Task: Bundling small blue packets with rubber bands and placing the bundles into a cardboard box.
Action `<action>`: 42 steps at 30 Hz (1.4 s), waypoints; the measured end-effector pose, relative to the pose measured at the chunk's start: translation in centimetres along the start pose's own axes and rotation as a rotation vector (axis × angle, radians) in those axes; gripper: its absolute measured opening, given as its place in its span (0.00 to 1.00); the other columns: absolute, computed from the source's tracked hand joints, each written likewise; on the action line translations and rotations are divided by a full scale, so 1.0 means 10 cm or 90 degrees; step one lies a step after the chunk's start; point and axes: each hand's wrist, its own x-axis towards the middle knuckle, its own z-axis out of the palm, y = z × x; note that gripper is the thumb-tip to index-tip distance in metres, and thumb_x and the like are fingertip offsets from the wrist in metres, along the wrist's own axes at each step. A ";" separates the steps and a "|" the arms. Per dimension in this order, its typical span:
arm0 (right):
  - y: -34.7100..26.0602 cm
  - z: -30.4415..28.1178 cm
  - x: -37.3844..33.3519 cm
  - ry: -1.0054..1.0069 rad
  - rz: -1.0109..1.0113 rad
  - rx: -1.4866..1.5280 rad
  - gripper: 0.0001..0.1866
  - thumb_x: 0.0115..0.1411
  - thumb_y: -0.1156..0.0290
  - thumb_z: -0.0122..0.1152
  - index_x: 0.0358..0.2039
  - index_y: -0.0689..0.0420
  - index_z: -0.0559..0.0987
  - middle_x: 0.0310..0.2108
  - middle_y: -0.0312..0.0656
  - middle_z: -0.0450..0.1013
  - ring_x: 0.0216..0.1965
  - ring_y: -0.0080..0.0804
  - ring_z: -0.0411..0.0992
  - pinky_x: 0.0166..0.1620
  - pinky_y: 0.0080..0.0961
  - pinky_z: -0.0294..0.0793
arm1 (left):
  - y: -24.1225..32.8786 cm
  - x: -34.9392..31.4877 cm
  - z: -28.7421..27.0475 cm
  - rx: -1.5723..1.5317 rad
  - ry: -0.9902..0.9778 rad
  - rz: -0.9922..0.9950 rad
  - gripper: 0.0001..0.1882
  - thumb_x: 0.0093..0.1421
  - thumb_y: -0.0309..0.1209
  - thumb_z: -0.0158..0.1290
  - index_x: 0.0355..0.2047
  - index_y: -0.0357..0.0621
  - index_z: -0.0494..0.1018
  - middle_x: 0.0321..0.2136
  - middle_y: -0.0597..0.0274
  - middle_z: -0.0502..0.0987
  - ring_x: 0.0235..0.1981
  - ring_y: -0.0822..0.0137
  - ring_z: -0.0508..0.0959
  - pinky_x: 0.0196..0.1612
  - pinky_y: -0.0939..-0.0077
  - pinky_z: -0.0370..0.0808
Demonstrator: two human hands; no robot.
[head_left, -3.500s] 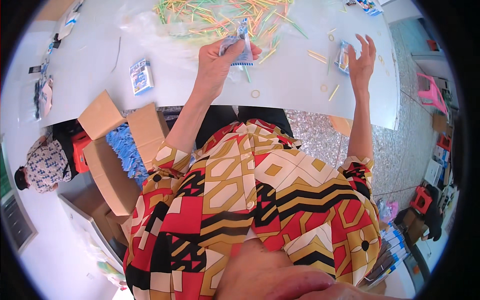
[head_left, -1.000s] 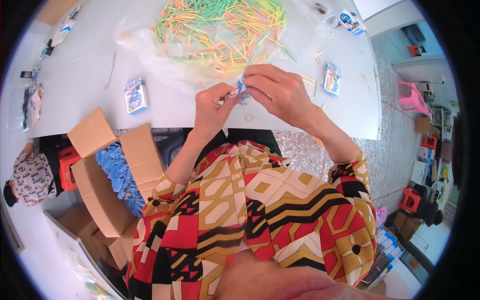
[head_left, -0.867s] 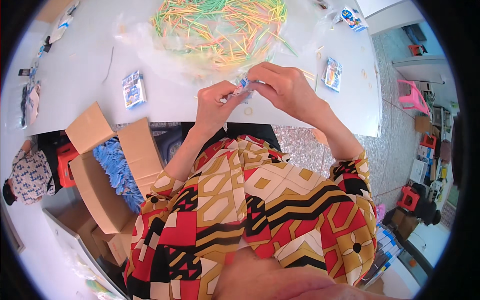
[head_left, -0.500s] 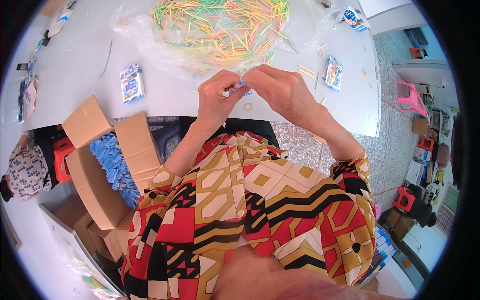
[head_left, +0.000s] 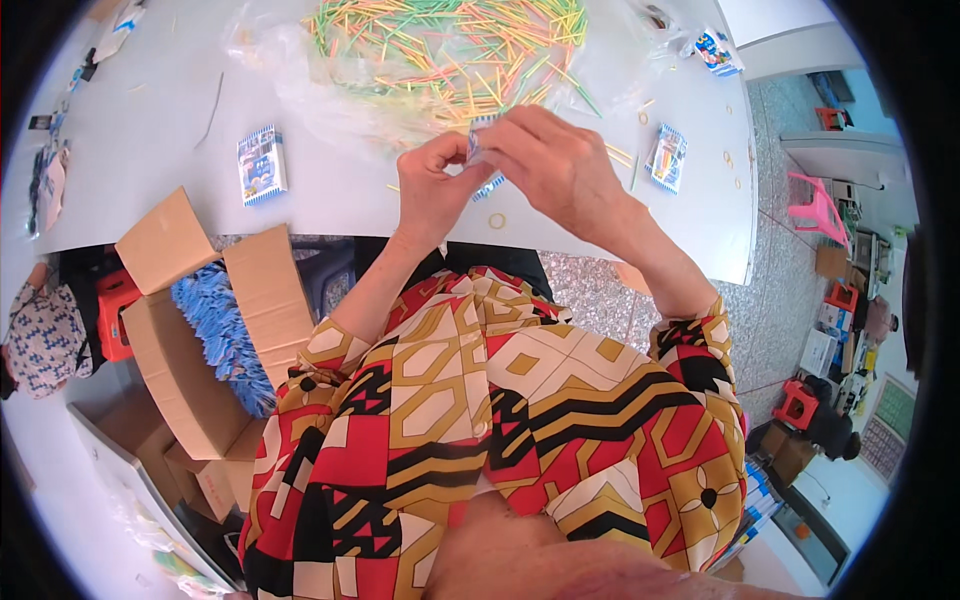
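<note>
My left hand (head_left: 430, 192) and my right hand (head_left: 562, 172) meet over the near part of the table, closed on a small blue-and-white packet (head_left: 476, 140). Its printed upper part shows between the fingertips, while the rest is covered by my hands. A blue striped edge (head_left: 489, 187) shows just below the fingers; I cannot tell whether it belongs to the held packet or to another one on the table. Beyond my hands, a heap of thin green, yellow and pink sticks (head_left: 470, 60) lies on clear plastic sheeting (head_left: 340, 105).
Similar packets lie on the table at left (head_left: 262, 166) and right (head_left: 667, 158). A rubber band (head_left: 497, 220) is near the table's front edge. An open cardboard box (head_left: 180, 370) full of blue-and-white wrappers (head_left: 222, 330) stands at lower left. Another person (head_left: 48, 335) is at far left.
My right hand has risen slightly, and its fingers have shifted over the packet. More of the packet's blue-and-white surface now stands up between my hands. The whole view has shifted a little.
</note>
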 end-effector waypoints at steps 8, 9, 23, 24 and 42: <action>0.41 -0.28 0.30 0.127 0.229 0.240 0.09 0.55 0.76 0.58 0.38 0.60 0.75 0.34 0.38 0.73 0.31 0.23 0.71 0.34 0.18 0.71 | -0.09 0.27 -0.14 -0.142 0.005 -0.016 0.07 0.48 0.27 0.63 0.27 0.38 0.78 0.17 0.70 0.75 0.18 0.85 0.67 0.21 0.88 0.63; 0.54 -0.28 0.41 0.134 0.312 0.298 0.09 0.54 0.76 0.59 0.37 0.60 0.75 0.31 0.35 0.71 0.29 0.20 0.68 0.32 0.16 0.70 | -0.10 0.33 -0.18 -0.130 0.005 -0.015 0.07 0.49 0.27 0.63 0.27 0.38 0.78 0.17 0.71 0.75 0.19 0.86 0.67 0.21 0.89 0.62; 2.65 0.76 0.81 -0.105 0.305 -0.120 0.26 0.49 0.54 0.63 0.45 0.58 0.76 0.43 0.46 0.74 0.43 0.39 0.73 0.46 0.31 0.71 | -0.02 0.28 -0.57 -0.158 0.059 -0.123 0.12 0.50 0.20 0.61 0.36 0.34 0.77 0.28 0.67 0.78 0.28 0.82 0.73 0.30 0.87 0.71; 2.74 0.77 0.82 -0.103 0.308 -0.123 0.26 0.49 0.54 0.63 0.45 0.58 0.76 0.43 0.46 0.74 0.43 0.39 0.73 0.46 0.31 0.71 | -0.01 0.28 -0.56 -0.160 0.055 -0.122 0.12 0.50 0.20 0.61 0.36 0.34 0.77 0.28 0.67 0.78 0.28 0.82 0.73 0.30 0.87 0.71; 3.18 1.49 1.34 -0.299 0.321 -0.315 0.14 0.45 0.72 0.55 0.32 0.67 0.77 0.32 0.58 0.74 0.37 0.52 0.73 0.41 0.41 0.72 | -0.09 0.29 -0.60 -0.203 0.021 -0.091 0.14 0.50 0.18 0.59 0.39 0.35 0.76 0.31 0.63 0.79 0.31 0.78 0.76 0.35 0.83 0.74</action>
